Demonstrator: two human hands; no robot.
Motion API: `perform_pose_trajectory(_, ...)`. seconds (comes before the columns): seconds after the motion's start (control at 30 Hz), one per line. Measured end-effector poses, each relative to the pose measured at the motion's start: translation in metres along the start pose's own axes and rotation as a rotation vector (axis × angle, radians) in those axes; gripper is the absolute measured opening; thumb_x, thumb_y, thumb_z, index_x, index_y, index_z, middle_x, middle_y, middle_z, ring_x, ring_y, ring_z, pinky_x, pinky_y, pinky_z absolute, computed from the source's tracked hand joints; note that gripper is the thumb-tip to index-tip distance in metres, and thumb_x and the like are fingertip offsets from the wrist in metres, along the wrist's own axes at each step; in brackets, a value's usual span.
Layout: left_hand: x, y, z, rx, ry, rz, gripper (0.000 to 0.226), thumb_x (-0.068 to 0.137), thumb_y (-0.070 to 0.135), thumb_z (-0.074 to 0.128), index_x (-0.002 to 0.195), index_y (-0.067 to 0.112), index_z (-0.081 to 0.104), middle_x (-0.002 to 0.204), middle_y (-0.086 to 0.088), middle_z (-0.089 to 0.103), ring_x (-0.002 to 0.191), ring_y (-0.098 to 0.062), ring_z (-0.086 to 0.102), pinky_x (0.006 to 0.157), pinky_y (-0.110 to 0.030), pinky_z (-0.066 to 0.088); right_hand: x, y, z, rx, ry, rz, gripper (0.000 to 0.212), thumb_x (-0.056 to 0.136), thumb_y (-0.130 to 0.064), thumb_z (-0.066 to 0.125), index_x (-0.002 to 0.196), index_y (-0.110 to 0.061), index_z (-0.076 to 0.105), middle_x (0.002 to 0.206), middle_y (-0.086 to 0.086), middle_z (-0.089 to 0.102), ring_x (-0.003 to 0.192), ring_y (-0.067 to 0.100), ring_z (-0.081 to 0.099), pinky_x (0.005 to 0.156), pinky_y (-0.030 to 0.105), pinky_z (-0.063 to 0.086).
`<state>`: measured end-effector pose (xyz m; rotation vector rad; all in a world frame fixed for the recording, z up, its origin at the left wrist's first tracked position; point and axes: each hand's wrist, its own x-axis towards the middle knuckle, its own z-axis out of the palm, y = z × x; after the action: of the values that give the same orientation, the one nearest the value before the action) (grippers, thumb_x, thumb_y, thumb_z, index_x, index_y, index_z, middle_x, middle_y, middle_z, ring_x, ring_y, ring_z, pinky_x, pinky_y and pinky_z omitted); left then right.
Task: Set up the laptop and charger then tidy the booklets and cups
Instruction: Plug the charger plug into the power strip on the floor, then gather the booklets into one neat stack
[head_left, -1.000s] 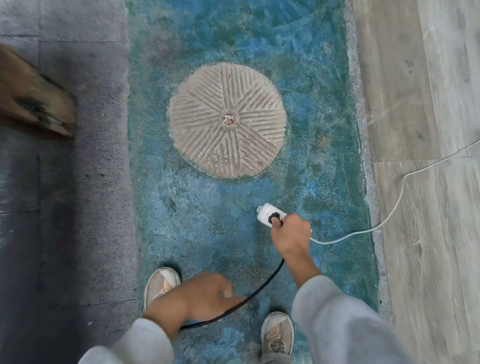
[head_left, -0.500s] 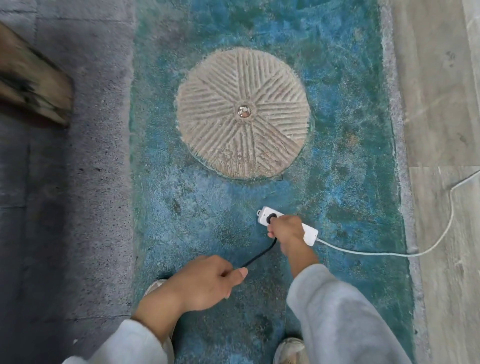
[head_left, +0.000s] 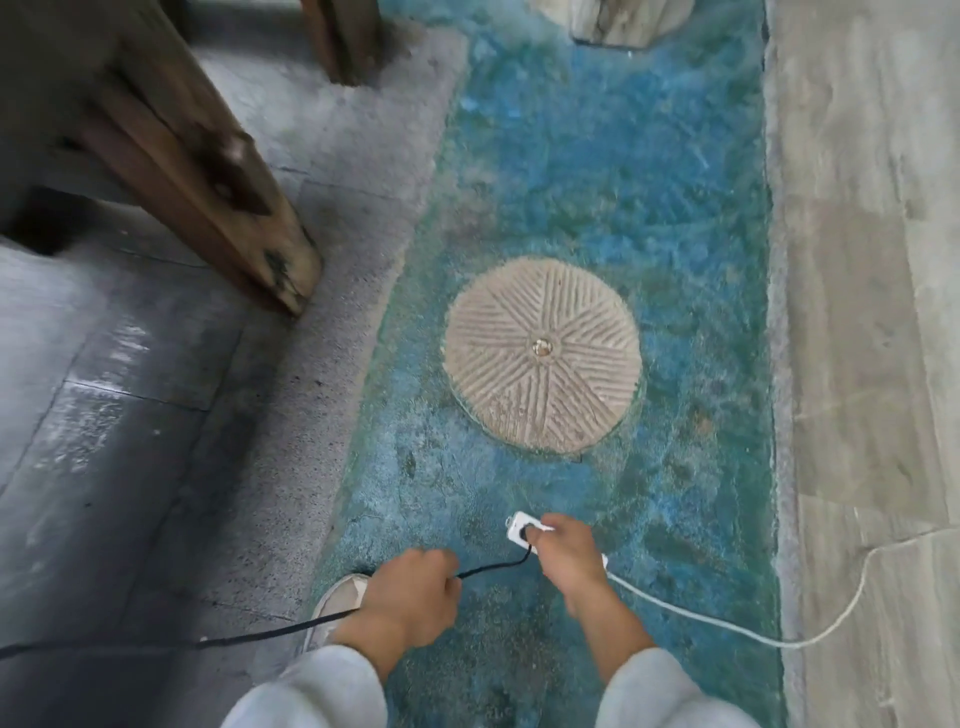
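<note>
Pinching the black round plug (head_left: 529, 535) in the right hand (head_left: 566, 553), grip closed on it, at the far-left end of the white plastic socket block (head_left: 519, 527) on the blue-green painted floor (head_left: 623, 182). Block lying long-axis far-left to near-right under that hand, just short of the round grooved stone disc (head_left: 543, 353). Fisted in the left hand (head_left: 410, 592), to the near left: thin black charger cable (head_left: 493, 564), running straight to the plug. Against half a second back: same socket, same pinch; left-hand grip now wrapped fully round, cable trailing off leftward.
</note>
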<state>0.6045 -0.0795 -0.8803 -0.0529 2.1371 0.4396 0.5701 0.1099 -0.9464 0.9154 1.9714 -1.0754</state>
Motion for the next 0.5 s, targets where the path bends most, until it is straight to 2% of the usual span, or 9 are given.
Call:
perform_pose_trajectory(0.03,-0.014,0.003,-0.009,-0.019,0.029,-0.017,0.021,0.099,0.021,0.041,0.103,0.014,0.061,0.111,-0.011,0.068,0.1,-0.034,0.065,0.08,-0.038,0.051,-0.017,-0.014,-0.005,-0.077,-0.002,-0.072,0.016,0.093,-0.021,0.065,0.109,-0.021,0.068,0.086,-0.011,0.061,0.08,0.011,0.062,0.069,0.028,0.052)
perform_pose_trajectory(0.07,-0.029,0.005,-0.019,-0.041,0.072,-0.037,0.022,0.098,0.021,0.042,0.099,0.014,0.062,0.11,-0.011,0.069,0.101,-0.034,0.065,0.08,-0.037,0.05,-0.035,-0.028,-0.009,-0.135,-0.013,-0.139,0.012,0.091,-0.016,0.065,0.099,-0.021,0.071,0.085,-0.011,0.065,0.081,0.012,0.065,0.073,0.028,0.053)
perform_pose_trajectory(0.13,-0.06,0.01,-0.044,-0.088,0.179,-0.078,0.026,0.099,0.032,0.044,0.092,0.014,0.062,0.107,-0.011,0.069,0.101,-0.034,0.065,0.078,-0.036,0.05,-0.07,-0.059,-0.017,-0.217,-0.036,-0.271,0.016,0.085,-0.009,0.064,0.081,-0.017,0.077,0.072,-0.011,0.072,0.075,0.008,0.07,0.075,0.023,0.054)
perform_pose_trajectory(0.17,-0.078,0.011,-0.059,-0.113,0.237,-0.097,0.033,0.099,0.041,0.045,0.087,0.014,0.059,0.105,-0.011,0.069,0.101,-0.034,0.064,0.077,-0.036,0.05,-0.09,-0.076,-0.02,-0.259,-0.043,-0.335,0.017,0.085,-0.011,0.065,0.071,-0.014,0.076,0.06,-0.009,0.07,0.067,0.006,0.07,0.07,0.022,0.054)
perform_pose_trajectory(0.23,-0.119,0.01,-0.093,-0.167,0.365,-0.139,0.044,0.098,0.054,0.044,0.079,0.016,0.051,0.102,-0.013,0.069,0.101,-0.035,0.064,0.076,-0.037,0.05,-0.131,-0.114,-0.023,-0.372,-0.031,-0.481,0.037,0.086,-0.029,0.069,0.054,-0.012,0.061,0.045,-0.005,0.06,0.054,0.009,0.065,0.062,0.026,0.048)
perform_pose_trajectory(0.3,-0.154,0.007,-0.122,-0.198,0.492,-0.172,0.05,0.097,0.06,0.041,0.077,0.016,0.053,0.099,-0.015,0.07,0.1,-0.036,0.064,0.076,-0.038,0.049,-0.165,-0.146,-0.025,-0.517,0.031,-0.615,0.054,0.088,-0.045,0.066,0.048,-0.013,0.048,0.04,0.0,0.049,0.052,0.015,0.053,0.058,0.031,0.035)
perform_pose_trajectory(0.37,-0.204,-0.002,-0.153,-0.236,0.636,-0.216,0.054,0.098,0.061,0.038,0.075,0.014,0.054,0.095,-0.015,0.071,0.098,-0.037,0.065,0.076,-0.039,0.049,-0.215,-0.184,-0.026,-0.641,0.054,-0.749,0.06,0.093,-0.049,0.058,0.047,-0.012,0.044,0.041,0.003,0.041,0.063,0.026,0.055,0.061,0.032,0.03)
perform_pose_trajectory(0.43,-0.266,-0.012,-0.179,-0.285,0.764,-0.248,0.053,0.099,0.06,0.036,0.074,0.016,0.051,0.094,-0.013,0.071,0.098,-0.036,0.066,0.077,-0.039,0.05,-0.278,-0.22,-0.025,-0.744,0.034,-0.884,0.061,0.098,-0.049,0.05,0.05,-0.013,0.04,0.047,0.003,0.04,0.078,0.033,0.063,0.066,0.035,0.037)
perform_pose_trajectory(0.5,-0.326,-0.024,-0.195,-0.353,0.88,-0.27,0.049,0.101,0.056,0.036,0.072,0.019,0.048,0.093,-0.011,0.072,0.098,-0.037,0.067,0.077,-0.041,0.052,-0.337,-0.247,-0.023,-0.806,0.005,-1.02,0.057,0.102,-0.045,0.046,0.054,-0.014,0.043,0.06,0.008,0.056,0.087,0.035,0.066,0.072,0.037,0.043)
